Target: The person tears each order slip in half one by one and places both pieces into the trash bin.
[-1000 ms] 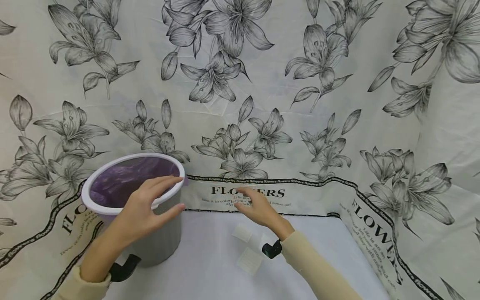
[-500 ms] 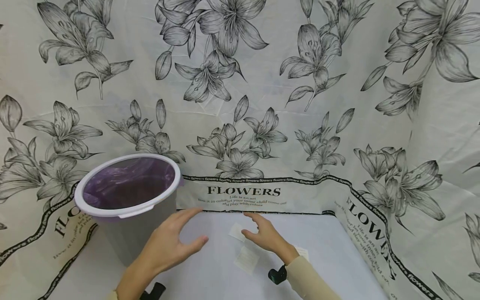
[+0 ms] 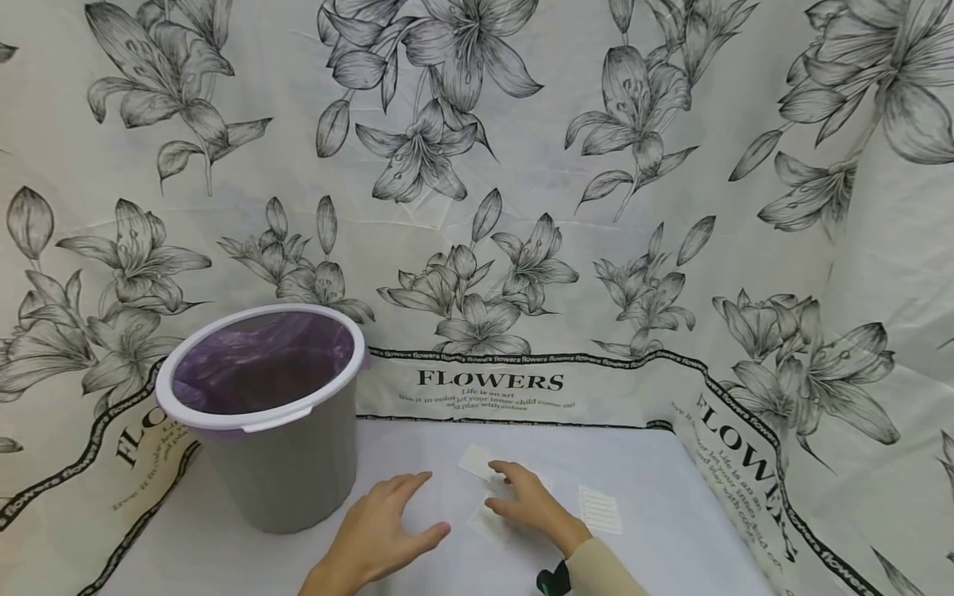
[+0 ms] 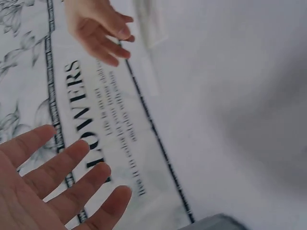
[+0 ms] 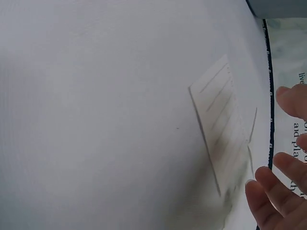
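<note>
My left hand (image 3: 383, 534) hovers right of the grey bin, its fingers spread and relaxed with nothing in them; the left wrist view also shows these spread fingers (image 4: 79, 155). My right hand (image 3: 532, 505) is above several small pale paper slips, fingers loosely bent and holding nothing. One slip (image 3: 474, 460) lies just beyond its fingertips, and another slip (image 3: 488, 526) is partly covered by the hand. A third, lined slip (image 3: 599, 509) lies right of the wrist. In the right wrist view, a lined slip (image 5: 218, 110) lies beside the right fingers (image 5: 276, 191).
The grey bin (image 3: 298, 472) stands at the left, with a white rim (image 3: 358, 364) and a purple liner (image 3: 261, 356) inside. A white cloth covers the table (image 3: 417, 447). Flower-print fabric (image 3: 447, 240) hangs behind and along both sides.
Both hands have come down toward the table; the left one moved right, away from the bin's rim. The bin's front and the right-hand lined slip are now uncovered.
</note>
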{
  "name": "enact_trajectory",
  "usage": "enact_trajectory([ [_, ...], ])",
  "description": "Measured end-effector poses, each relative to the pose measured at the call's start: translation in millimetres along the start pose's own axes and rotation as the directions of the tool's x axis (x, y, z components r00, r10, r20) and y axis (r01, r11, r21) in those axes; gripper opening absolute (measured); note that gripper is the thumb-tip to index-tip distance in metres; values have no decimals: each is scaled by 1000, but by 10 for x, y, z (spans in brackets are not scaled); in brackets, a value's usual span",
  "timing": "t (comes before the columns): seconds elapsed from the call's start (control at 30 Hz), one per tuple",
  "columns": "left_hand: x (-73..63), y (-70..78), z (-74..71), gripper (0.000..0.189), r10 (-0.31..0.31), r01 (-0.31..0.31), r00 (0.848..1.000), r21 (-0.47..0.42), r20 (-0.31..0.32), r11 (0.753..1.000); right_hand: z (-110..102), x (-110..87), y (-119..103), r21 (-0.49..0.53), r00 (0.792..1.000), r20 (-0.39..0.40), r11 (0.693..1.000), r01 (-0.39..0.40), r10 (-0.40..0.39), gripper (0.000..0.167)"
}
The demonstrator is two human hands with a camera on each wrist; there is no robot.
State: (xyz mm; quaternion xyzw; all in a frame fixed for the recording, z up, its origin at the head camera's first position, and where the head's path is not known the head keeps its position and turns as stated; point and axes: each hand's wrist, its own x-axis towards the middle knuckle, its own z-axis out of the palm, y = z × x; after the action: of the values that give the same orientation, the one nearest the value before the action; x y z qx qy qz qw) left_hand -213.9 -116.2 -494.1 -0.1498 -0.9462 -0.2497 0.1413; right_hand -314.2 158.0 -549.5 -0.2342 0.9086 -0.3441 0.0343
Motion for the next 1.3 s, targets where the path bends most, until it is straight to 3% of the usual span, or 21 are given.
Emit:
enact_trajectory([
  [0.2, -2, -27, 307, 79, -14, 15, 997, -19, 72, 1000, 124, -47, 113, -9, 999, -24, 999, -31, 30, 60],
  [0.47, -20, -39, 520, 78, -43, 51, 985, -42, 166, 998, 171, -24, 167, -34, 999, -7, 998, -51, 51, 53],
  [0.67, -29, -46, 567, 76, -37, 46, 978, -42, 204, 998, 143, 48, 148, -101, 998, 44, 994, -32, 36, 39],
  [0.87, -29, -65, 574, 73, -24, 30, 980, -30, 198, 999, 116, 78, 139, -154, 998, 47, 987, -39, 47, 30],
  [1.13, -70, -112, 599, 76, -55, 82, 964, -95, 260, 992, 139, 74, 167, -84, 997, 46, 995, -51, 55, 5],
  [1.3, -57, -134, 629, 74, -63, 98, 957, -112, 282, 989, 137, 46, 159, -35, 998, 48, 999, -32, 33, 11],
])
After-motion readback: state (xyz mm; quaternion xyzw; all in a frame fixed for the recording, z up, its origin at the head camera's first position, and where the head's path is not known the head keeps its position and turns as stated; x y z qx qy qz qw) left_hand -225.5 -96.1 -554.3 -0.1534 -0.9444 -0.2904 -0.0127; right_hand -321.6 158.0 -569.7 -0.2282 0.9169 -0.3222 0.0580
